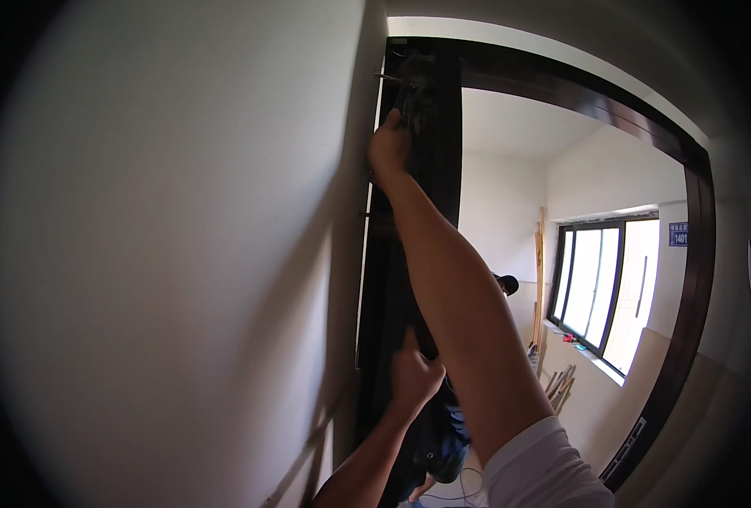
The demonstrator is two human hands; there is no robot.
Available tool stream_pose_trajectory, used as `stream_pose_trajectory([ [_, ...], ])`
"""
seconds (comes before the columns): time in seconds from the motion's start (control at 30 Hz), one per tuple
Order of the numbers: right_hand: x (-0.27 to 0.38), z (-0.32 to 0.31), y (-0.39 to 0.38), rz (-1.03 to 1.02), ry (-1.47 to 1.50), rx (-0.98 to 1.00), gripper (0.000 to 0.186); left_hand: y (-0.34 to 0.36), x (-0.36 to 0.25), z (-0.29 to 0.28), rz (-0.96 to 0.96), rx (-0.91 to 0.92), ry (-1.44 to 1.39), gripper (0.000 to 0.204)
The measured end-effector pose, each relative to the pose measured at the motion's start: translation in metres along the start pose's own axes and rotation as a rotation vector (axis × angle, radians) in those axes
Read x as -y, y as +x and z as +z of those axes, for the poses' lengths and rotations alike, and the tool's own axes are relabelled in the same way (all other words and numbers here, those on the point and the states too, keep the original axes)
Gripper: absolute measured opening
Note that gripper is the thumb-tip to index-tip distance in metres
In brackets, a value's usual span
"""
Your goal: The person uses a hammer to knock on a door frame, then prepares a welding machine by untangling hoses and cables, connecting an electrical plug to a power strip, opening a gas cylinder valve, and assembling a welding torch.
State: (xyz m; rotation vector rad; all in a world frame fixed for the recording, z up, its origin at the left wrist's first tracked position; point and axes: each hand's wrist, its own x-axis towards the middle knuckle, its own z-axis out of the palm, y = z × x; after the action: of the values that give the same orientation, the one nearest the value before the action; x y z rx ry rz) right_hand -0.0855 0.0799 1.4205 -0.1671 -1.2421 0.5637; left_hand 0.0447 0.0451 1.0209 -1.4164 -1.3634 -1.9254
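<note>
Doorframe [553,76]: dark brown, glossy, rectangular; I see its left upright [445,152] beside the smooth white wall [181,212].
Right hand [388,151]: bare, raised high at the upright's left edge; whether it pinches anything, I cannot tell.
Left hand [416,374]: bare, lower, one digit pointing up; its grip I cannot tell.

Window [594,284] blazing white, well right of raised right fingers [392,118]! Frame post [439,169] beside fingers sinks near-black, detail lost; soft shadow slants down wall [181,254], below-left of fingers; lintel [562,79] bows, corners black.
</note>
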Motion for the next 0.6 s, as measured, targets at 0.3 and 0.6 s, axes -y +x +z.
stream_pose_trajectory([
  [0.3, 0.013, -0.006, -0.052, 0.011, 0.153, 0.051, 0.077, -0.002, 0.002, -0.019, -0.028, -0.047, 0.018, 0.058],
  [0.6, 0.040, -0.028, -0.042, -0.471, 0.432, -0.266, 0.061, -0.001, -0.011, -0.033, -0.224, 0.024, 0.159, 0.050],
])
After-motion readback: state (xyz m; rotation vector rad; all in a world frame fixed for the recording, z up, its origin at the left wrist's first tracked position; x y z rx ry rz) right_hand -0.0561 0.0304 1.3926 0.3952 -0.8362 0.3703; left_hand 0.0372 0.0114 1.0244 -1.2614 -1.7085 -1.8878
